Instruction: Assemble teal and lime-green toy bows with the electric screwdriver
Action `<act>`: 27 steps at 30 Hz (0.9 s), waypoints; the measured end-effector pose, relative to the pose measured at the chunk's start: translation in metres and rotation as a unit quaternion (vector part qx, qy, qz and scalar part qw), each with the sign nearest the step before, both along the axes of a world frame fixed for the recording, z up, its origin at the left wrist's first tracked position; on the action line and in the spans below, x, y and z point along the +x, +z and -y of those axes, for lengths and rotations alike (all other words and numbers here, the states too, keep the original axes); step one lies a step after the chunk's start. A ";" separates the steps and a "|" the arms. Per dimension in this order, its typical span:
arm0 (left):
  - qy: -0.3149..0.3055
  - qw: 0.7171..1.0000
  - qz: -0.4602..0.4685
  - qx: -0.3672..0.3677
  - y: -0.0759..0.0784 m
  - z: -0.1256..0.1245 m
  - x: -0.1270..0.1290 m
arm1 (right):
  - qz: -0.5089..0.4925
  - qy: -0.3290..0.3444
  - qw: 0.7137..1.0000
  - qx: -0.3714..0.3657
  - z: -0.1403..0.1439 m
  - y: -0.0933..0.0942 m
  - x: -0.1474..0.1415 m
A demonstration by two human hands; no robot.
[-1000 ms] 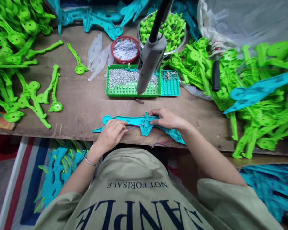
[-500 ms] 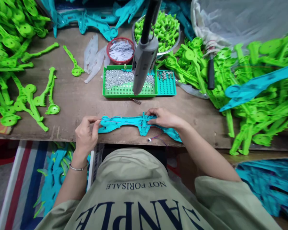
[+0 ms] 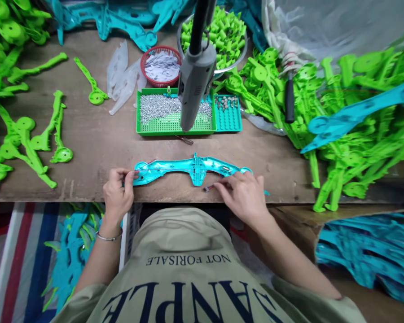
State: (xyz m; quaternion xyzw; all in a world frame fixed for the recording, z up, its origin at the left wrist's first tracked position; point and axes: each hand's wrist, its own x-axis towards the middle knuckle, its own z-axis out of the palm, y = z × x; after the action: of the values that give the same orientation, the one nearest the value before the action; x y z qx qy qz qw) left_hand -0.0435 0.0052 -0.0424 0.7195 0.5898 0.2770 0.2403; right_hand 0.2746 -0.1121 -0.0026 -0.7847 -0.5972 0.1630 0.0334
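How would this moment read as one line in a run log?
left hand: pinching left end of teal part | right hand: at wires by right end | screwdriver: hanging above tray

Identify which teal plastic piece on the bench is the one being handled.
The teal bow-shaped piece at the bench's near edge, left hand at one end, right hand at the other; other teal pieces lie untouched at the back.

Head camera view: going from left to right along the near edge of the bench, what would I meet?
Left hand pinching the thin wire, teal plastic part, right hand by the wire's loose end, then the heap of green plastic parts.
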 end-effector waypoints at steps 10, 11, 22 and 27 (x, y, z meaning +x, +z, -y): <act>0.000 0.999 -0.043 0.031 -0.001 -0.002 0.002 | -0.078 -0.054 0.992 0.086 0.002 -0.021 -0.010; 0.000 0.998 -0.043 0.036 -0.001 -0.002 0.002 | -0.100 -0.067 0.989 0.080 0.001 -0.019 -0.009; 0.039 0.998 0.027 0.038 -0.005 -0.002 0.007 | -0.196 -0.185 0.960 0.076 0.004 -0.032 -0.020; 0.074 0.994 0.073 0.044 -0.003 -0.006 0.011 | -0.201 -0.093 0.973 0.067 0.009 -0.032 -0.019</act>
State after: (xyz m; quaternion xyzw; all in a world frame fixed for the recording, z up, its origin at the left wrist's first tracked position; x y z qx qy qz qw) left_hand -0.0324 0.0112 -0.0455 0.6613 0.6096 0.3717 0.2300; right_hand 0.2558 -0.1208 -0.0346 -0.7837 -0.5126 0.2727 0.2204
